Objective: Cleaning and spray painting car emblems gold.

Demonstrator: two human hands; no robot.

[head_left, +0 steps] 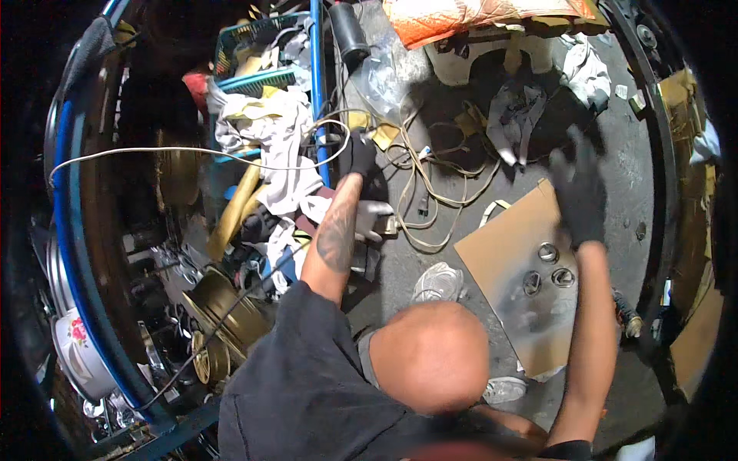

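My left hand [359, 154], in a dark glove, reaches beside a blue post [319, 100], close to a pale cable [231, 157] and a yellow scrap [384, 137]. Its fingers are too dark to make out. Over the far right corner of a cardboard sheet [496, 246] is my right hand [580, 188], also gloved and smeared by motion. Its fingers are spread, with nothing visible in them. Three small round metal pieces [548, 252] lie on the sheet, near that wrist, within a dark sprayed-looking patch.
Tangled cables [430, 177] lie on the grey floor ahead. White cloths [265, 123] and a green basket [254, 81] crowd the left, above gold wheel rims [227, 311]. An orange sack [477, 19] is at the far side. A dark metal frame [661, 154] edges the right.
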